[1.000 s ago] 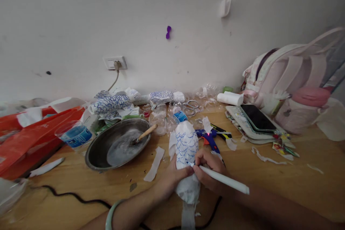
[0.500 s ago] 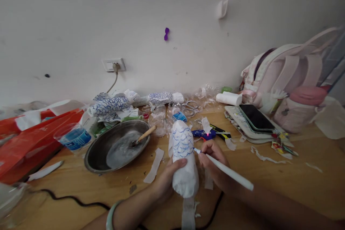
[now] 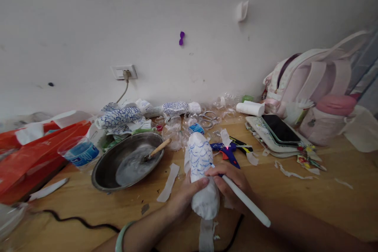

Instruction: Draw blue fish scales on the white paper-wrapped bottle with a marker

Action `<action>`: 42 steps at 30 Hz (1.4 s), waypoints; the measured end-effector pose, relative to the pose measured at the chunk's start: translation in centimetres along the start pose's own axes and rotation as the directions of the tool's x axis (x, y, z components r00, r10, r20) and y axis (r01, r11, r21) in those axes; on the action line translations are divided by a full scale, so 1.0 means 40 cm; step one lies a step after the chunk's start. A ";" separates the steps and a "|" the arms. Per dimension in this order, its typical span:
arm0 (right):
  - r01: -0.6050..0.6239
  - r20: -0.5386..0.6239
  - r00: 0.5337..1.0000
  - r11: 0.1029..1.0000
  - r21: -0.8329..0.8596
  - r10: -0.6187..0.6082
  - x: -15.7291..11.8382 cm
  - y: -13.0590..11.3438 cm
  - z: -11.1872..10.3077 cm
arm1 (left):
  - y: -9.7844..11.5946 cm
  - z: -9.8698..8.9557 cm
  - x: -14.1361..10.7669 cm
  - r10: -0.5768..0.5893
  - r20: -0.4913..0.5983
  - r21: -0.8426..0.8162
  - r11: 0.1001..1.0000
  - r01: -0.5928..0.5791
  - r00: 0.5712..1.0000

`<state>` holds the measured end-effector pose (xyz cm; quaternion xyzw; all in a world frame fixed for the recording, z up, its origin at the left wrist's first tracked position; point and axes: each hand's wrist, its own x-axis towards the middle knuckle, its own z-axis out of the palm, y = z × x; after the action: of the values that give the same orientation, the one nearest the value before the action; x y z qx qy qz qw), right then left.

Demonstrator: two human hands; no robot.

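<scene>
A pale wall (image 3: 147,15) (a dark spot (image 3: 51,84) marks its left side) rises behind the wooden counter (image 3: 301,197) in dim light. It bears a white socket (image 3: 119,73), a purple shape (image 3: 181,38) and a white holder (image 3: 242,11).

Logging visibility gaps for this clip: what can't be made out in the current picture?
Head view, hidden: far fingers of the left hand, behind the white form.
Head view, too small: whether the pen tip touches the form.
Head view, hidden: part of the black cord, behind the left forearm.
Head view, cut off: red plastic, left edge.
</scene>
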<state>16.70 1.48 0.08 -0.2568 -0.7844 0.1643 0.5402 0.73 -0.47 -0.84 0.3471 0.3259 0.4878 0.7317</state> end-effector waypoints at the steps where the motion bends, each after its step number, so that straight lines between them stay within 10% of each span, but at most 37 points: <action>1: -0.012 -0.001 1.000 1.000 0.002 0.012 -0.001 0.001 0.002 | -0.002 0.000 -0.001 0.002 -0.010 -0.002 1.000 -0.002 1.000; 12: -0.110 -0.111 0.986 0.985 0.135 0.125 -0.011 0.007 0.006 | -0.001 -0.028 0.004 -0.178 0.035 -0.119 0.976 0.180 0.984; 23: -0.364 0.013 0.926 0.879 0.309 0.378 -0.045 0.025 0.031 | -0.006 -0.027 0.009 -0.135 0.118 -0.112 0.983 0.148 0.984; 42: -0.363 0.191 0.928 0.891 0.272 0.320 -0.013 0.005 0.011 | -0.011 -0.020 0.005 -0.052 0.084 0.006 0.999 0.052 0.995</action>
<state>16.46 1.35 -0.58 -0.2928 -0.7285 0.3929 0.4787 0.35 -0.27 -1.69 0.3603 0.3048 0.4528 0.7565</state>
